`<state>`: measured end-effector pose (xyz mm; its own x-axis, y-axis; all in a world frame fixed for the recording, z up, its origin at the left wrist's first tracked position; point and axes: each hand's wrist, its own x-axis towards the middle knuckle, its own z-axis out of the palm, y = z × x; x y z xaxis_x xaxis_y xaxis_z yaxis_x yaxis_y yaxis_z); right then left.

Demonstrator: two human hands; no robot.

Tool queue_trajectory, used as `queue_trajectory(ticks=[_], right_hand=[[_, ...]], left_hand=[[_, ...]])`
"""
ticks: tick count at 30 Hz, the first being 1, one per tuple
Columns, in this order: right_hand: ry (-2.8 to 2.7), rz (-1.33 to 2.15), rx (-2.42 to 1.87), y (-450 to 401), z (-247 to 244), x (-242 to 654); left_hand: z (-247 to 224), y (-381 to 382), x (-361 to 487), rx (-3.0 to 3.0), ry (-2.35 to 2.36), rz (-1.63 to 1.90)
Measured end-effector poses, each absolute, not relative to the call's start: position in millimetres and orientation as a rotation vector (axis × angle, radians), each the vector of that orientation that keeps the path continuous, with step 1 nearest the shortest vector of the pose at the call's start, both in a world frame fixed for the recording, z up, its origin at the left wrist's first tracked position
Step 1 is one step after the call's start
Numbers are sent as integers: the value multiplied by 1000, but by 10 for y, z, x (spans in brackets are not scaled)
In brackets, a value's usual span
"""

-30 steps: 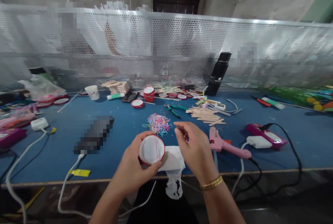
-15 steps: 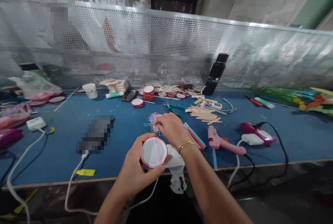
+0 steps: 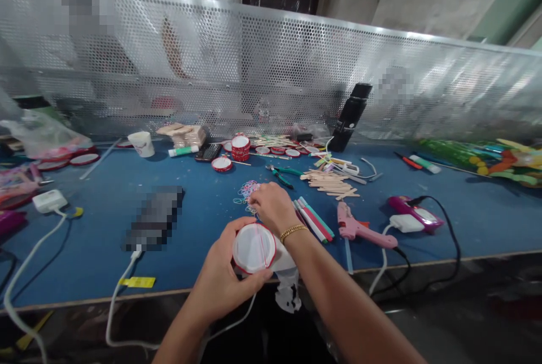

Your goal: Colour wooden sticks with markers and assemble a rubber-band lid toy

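A round white lid with a red rim (image 3: 253,248) is gripped at its edge by my left hand (image 3: 222,279), thumb below and fingers above; thin pink bands stretch across its face. Just beyond it, my right hand (image 3: 273,206), with a gold bracelet (image 3: 293,232) at the wrist, reaches to a small pile of coloured rubber bands (image 3: 247,191). Its fingers are bent together at the pile's edge, and what they hold, if anything, is too small to tell. White paper (image 3: 284,259) lies under the right wrist at the table's edge.
Markers (image 3: 314,220), a pink glue gun (image 3: 359,228), wooden sticks (image 3: 330,183) and green-handled pliers (image 3: 282,175) lie right of the hands. To the left is a cabled phone (image 3: 156,217). Red-rimmed lids (image 3: 240,148), a cup (image 3: 141,144) and a black bottle (image 3: 350,118) stand behind.
My right hand has shifted slightly left and down over the rubber bands, uncovering more of the markers. The lid in my left hand has moved a little to the right.
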<state>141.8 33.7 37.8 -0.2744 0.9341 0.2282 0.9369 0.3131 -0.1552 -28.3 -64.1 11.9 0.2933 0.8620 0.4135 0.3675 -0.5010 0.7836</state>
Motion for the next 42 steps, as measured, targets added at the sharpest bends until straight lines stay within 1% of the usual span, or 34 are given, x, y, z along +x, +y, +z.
queue_trajectory(ticks=[8, 16, 21, 28, 33, 38, 42], right_hand=[[-2167, -26, -1733, 233, 531, 1457], [-2295, 35, -1676, 304, 426, 1366], [-2268, 72, -1687, 312, 401, 1335], [-2031, 216, -1647, 198, 484, 1527], [-1867, 351, -1589, 162, 458, 1627], [-1811, 453, -1495, 130, 410, 1641], [-1800, 450, -1491, 99, 399, 1635]], left_hand=[[135, -639, -292, 2000, 1144, 1138], [124, -667, -290, 2036, 1128, 1099], [130, -659, -292, 2031, 1116, 1089], [145, -656, -291, 2019, 1131, 1126], [148, -649, -289, 2005, 1156, 1126], [147, -641, -293, 1980, 1167, 1121], [179, -639, -289, 1953, 1164, 1113]])
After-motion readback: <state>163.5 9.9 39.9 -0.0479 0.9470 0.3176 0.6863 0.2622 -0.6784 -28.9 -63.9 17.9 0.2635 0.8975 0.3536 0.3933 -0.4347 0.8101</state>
